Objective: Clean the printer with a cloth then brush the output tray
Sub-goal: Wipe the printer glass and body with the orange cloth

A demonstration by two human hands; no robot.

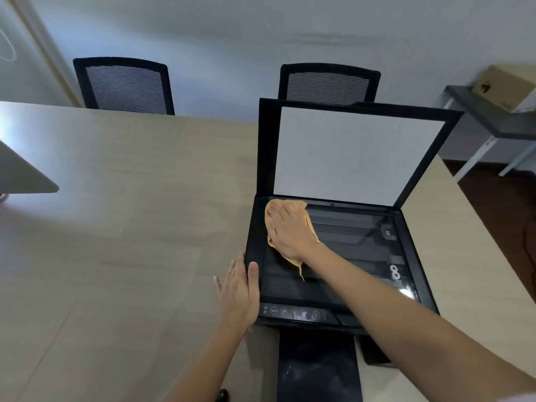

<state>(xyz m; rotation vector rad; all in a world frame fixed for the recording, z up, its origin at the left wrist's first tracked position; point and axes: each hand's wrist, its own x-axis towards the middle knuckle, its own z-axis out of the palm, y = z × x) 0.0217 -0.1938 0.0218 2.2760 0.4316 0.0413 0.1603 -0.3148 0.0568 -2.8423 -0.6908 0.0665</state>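
On the tan table (116, 198), toward three o'clock, sat the black printer (412, 256) with its scanner lid (359, 152) propped upright. Your right hand (290, 230) lay flat, fingers spread, pressing the orange cloth (311, 227) onto the scanner glass (356, 245) at its ten o'clock corner; it was pinning the cloth by pressure, not clenching it. Your left hand (240, 288) was loose, grasping nothing, palm braced against the printer's nine o'clock side with the thumb over the edge. The cloth looked soft, limp and light, so it would bunch unless held flat under the palm. The glass seemed slick and fragile, wanting gentle pressure. At six o'clock the dusty output tray (317, 369) jutted out, thin and likely flexible. No brush was visible.
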